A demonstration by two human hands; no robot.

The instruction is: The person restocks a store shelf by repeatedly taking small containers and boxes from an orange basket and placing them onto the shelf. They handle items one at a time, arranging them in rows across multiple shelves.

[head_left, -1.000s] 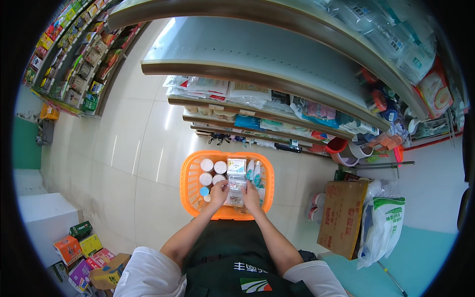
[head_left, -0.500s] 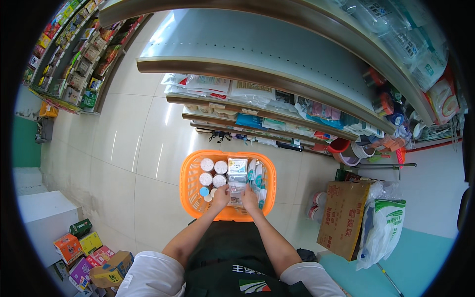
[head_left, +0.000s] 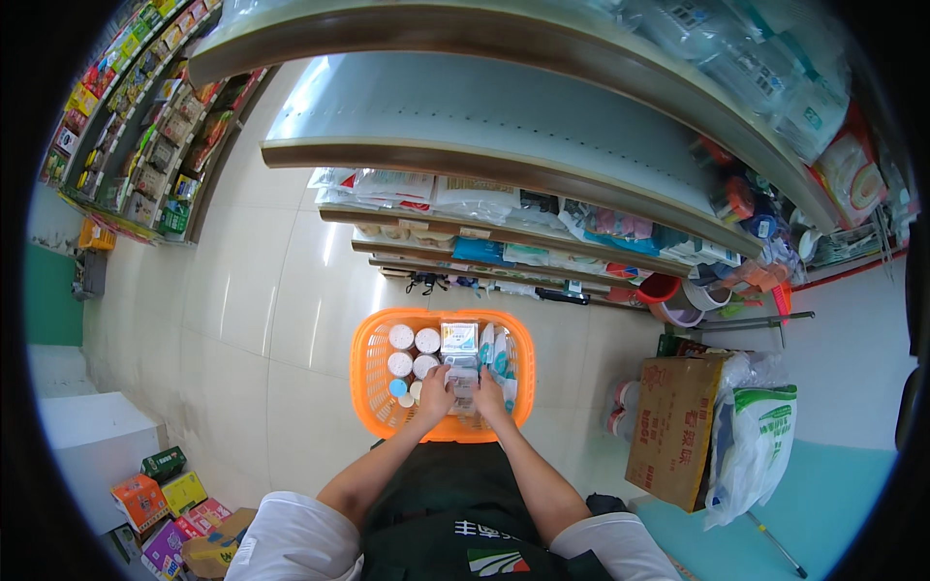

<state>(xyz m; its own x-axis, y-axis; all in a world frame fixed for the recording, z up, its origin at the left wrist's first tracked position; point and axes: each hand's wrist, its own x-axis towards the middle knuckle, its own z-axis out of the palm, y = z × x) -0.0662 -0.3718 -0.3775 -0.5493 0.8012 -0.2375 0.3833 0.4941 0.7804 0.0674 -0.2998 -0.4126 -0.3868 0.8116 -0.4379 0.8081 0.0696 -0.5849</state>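
Observation:
Both my hands reach into an orange plastic basket [head_left: 362, 373] in front of my body. My left hand [head_left: 435, 395] and my right hand [head_left: 490, 396] grip a small clear plastic package [head_left: 461, 381] from its two sides. Behind it in the basket is a clear-topped box with a white and yellow label [head_left: 459, 338]. To the left stand several containers with speckled white round tops [head_left: 401, 337], and a blue-capped one [head_left: 398, 387] near my left hand. Teal and white packets [head_left: 501, 353] lie along the right side, close to my right hand.
Long shelves [head_left: 504, 155] with bagged goods reach over the far side. Another stocked shelf [head_left: 145, 126] stands far left. A cardboard box [head_left: 673, 426] with a white plastic bag [head_left: 765, 436] sits right. Colourful cartons [head_left: 179, 494] are piled lower left.
The view has tilted a little, so the basket and shelves sit lower in the picture. Both hands stay on the clear package, which has barely moved within the basket.

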